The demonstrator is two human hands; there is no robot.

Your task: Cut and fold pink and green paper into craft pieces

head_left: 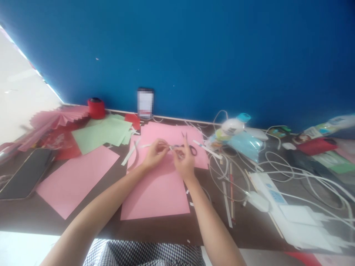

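Observation:
Over stacked pink paper sheets [155,199], my left hand [156,152] and my right hand [184,162] meet with their fingertips pinched. A small whitish strip piece [171,147] sits between them; blur hides its exact kind, though it resembles the narrow white strips nearby. Both hands seem to grip it. Behind my right hand lie scissors [193,150] with dark handles, partly covered by my fingers. Left of my hands, a white strip [128,156] rests across the pink paper's edge, and another white strip [212,151] lies to the right.
At left are a loose pink sheet [77,181], green sheets [102,133], a dark tablet-like device [26,175] and a red roll [96,109]. A phone [145,103] leans on the blue wall. Tangled white cables and a power strip [273,192] fill the right.

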